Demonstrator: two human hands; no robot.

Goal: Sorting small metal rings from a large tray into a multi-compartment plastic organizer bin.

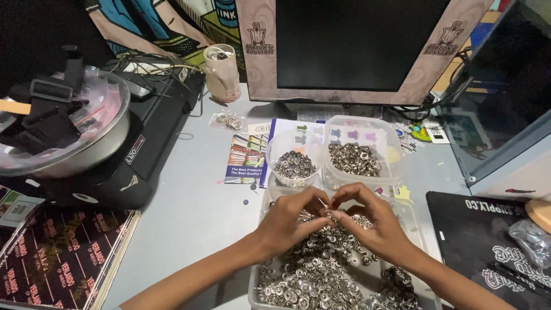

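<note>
1. Grey desk (189,212), cluttered; dark monitor with a patterned beige frame (356,46) at the back.
2. Large clear plastic tray (264,201) sits in front of the monitor, heaped with small silver metal snap rings (310,275).
3. Left hand (287,221) and right hand (373,221) meet over the tray, fingertips pinched together on one small silver snap piece (328,213); which hand holds it, cannot tell.
4. Between tray and monitor: round clear tub (294,150) and square clear tub (357,150), both holding silver rings.
5. Left of the tubs: colourful printed leaflet (247,158).
6. Left of the tray: black printer (143,138) with a white rectangular label.
7. Right of the tray: black mat with white lettering (488,241).
</note>
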